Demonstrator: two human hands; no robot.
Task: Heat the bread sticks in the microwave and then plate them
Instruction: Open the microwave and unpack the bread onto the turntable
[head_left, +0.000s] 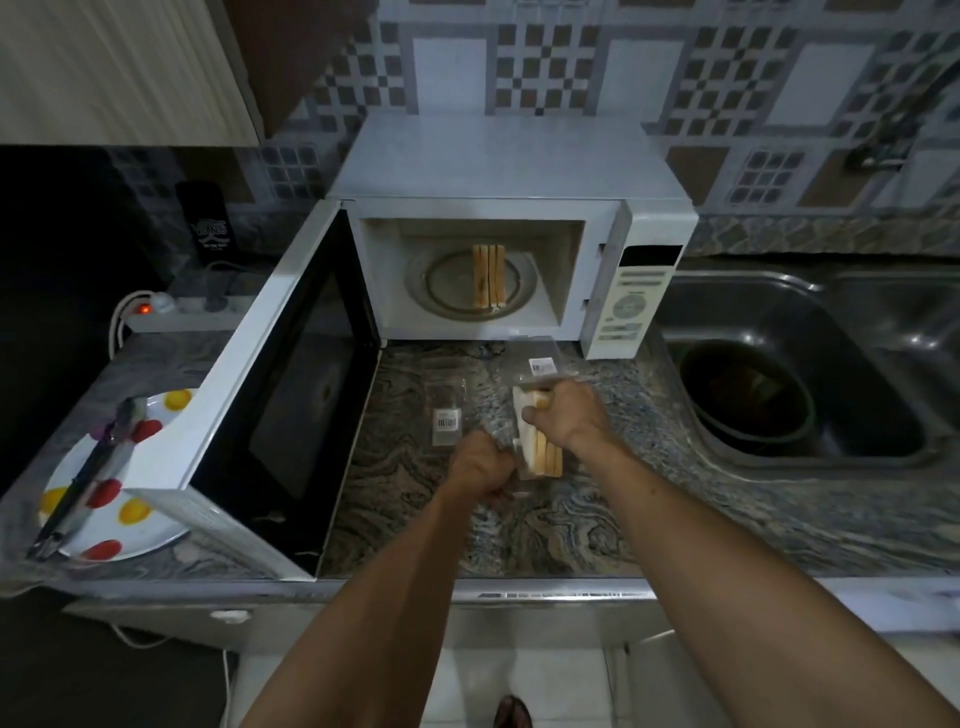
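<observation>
While both forearms reach out before the open microwave (483, 270), the right hand (563, 415) grips bread sticks (540, 452); the left hand (480, 465) pinches their clear wrapper (498, 434).

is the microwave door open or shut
Open: the microwave door is swung out to the left, and bread sticks show on the glass tray inside.

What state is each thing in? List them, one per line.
Microwave door: swung fully open.
Bread sticks in the microwave: lying side by side on the turntable.
Bread sticks in the wrapper: gripped by right hand.
Left hand: grips the wrapper's end.
Empty wrapper: flat on counter.
Power strip: light on.
Tongs: resting on plate.
</observation>
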